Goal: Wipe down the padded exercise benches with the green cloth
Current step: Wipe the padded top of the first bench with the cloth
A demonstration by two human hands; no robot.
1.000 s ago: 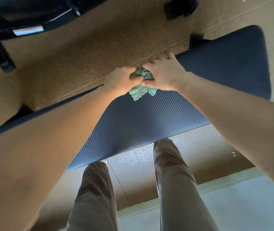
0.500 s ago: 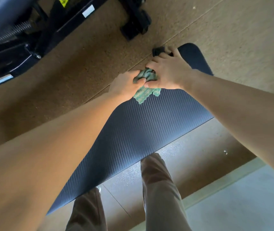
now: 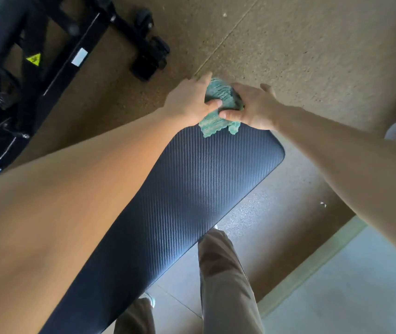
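Both the left hand and the right hand are closed on the bunched green cloth, pressed at the padded bench's far rounded end. The pad's long axis runs back toward 7 o'clock, equally near either hand.

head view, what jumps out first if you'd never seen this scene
Two bare forearms converge at the far end of a dark ribbed bench pad, where the left hand and right hand bunch a green cloth between them. At upper left stands a black machine frame with a yellow warning sticker.
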